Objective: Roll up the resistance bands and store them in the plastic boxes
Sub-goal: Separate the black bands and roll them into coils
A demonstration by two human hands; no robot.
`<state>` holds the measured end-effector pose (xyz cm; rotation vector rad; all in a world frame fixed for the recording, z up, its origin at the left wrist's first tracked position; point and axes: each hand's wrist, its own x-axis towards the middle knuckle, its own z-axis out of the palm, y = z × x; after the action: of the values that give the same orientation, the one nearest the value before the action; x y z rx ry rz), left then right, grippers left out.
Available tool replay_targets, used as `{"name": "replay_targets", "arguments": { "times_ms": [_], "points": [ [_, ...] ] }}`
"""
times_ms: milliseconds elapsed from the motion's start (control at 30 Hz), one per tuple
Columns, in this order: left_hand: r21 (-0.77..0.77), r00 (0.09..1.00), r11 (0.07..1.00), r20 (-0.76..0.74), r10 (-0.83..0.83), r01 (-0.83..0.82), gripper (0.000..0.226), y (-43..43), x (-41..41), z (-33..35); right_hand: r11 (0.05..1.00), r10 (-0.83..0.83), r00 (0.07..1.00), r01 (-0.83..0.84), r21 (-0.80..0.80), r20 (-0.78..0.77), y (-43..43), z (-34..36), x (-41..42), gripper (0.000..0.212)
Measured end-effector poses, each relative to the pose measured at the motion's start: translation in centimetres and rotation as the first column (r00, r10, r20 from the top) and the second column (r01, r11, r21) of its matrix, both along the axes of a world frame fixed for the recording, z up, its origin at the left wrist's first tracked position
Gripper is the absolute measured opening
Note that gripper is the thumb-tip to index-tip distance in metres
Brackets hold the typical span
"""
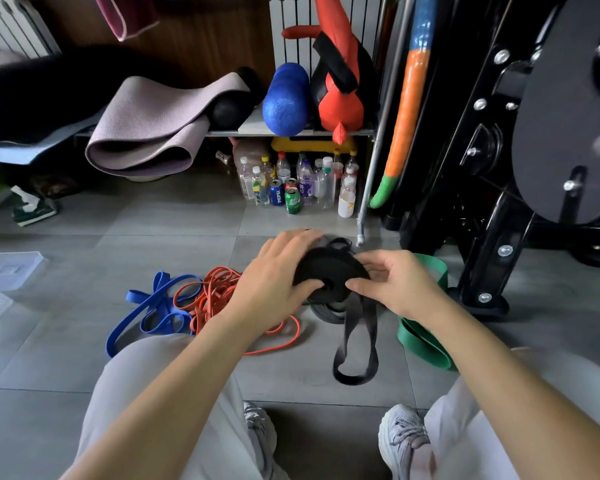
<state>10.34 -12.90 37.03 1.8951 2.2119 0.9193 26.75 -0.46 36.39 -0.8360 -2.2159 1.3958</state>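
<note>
A black resistance band (331, 271) is wound into a thick coil held above the floor, with a loose loop hanging down toward the tiles. My left hand (274, 275) grips the coil from the left, its thumb by the centre. My right hand (392, 278) pinches the coil's right side. On the floor lie a blue band (142, 310), a tangled orange band (215, 292) and a green band (419, 337) partly hidden by my right forearm. More black band lies under the coil. Clear plastic boxes (7, 268) sit at the far left edge.
Bottles and cans (291, 185) stand under a shelf ahead. Rolled mats (146, 126), a blue foam roller (286, 98) and a red bag are on the shelf. A black weight machine (516, 150) fills the right. My knees and shoes are at the bottom.
</note>
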Motion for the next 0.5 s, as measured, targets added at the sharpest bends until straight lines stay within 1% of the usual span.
{"name": "replay_targets", "arguments": {
  "times_ms": [33, 67, 100, 133, 200, 300, 400, 500],
  "points": [
    [-0.008, 0.993, 0.998, -0.106, -0.057, 0.056, 0.066, -0.1, 0.2, -0.2, 1.000, 0.012, 1.000, -0.012, 0.006, 0.022, 0.0, -0.2, 0.0, 0.031],
    [-0.041, 0.978, 0.994, -0.178, -0.108, 0.102, 0.068, -0.1, 0.5, -0.4, 0.999, 0.029, 0.999, -0.030, 0.016, 0.037, -0.1, -0.4, 0.0, 0.031],
    [-0.086, 0.968, 0.989, -0.207, -0.139, 0.123, 0.065, -0.1, 0.8, -0.5, 0.998, 0.047, 0.998, -0.049, 0.031, 0.043, -0.2, -0.5, 0.1, 0.030],
    [-0.126, 0.970, 0.985, -0.197, -0.143, 0.120, 0.061, 0.0, 0.8, -0.7, 0.997, 0.064, 0.997, -0.066, 0.044, 0.038, -0.3, -0.5, 0.0, 0.029],
    [-0.145, 0.987, 0.983, -0.102, -0.128, 0.113, 0.055, 0.1, 0.6, -0.7, 0.998, 0.062, 0.998, -0.062, 0.019, 0.005, -0.4, -0.4, -0.2, 0.031],
    [-0.032, 0.995, 0.997, 0.065, -0.072, 0.074, 0.051, -0.1, 0.1, -0.1, 0.993, 0.037, 0.998, -0.043, -0.111, -0.056, 0.1, -0.2, -0.2, 0.033],
    [0.059, 0.985, 0.998, 0.175, -0.002, -0.008, 0.050, -0.1, -0.5, 0.9, 0.981, 0.013, 1.000, -0.011, -0.195, 0.012, 0.5, -2.1, 0.6, 0.026],
    [0.098, 0.970, 0.994, 0.240, 0.031, -0.056, 0.052, -0.2, -0.9, 2.9, 0.970, -0.085, 0.990, 0.109, -0.219, 0.113, -0.6, -6.4, 1.4, 0.016]
  ]
}}
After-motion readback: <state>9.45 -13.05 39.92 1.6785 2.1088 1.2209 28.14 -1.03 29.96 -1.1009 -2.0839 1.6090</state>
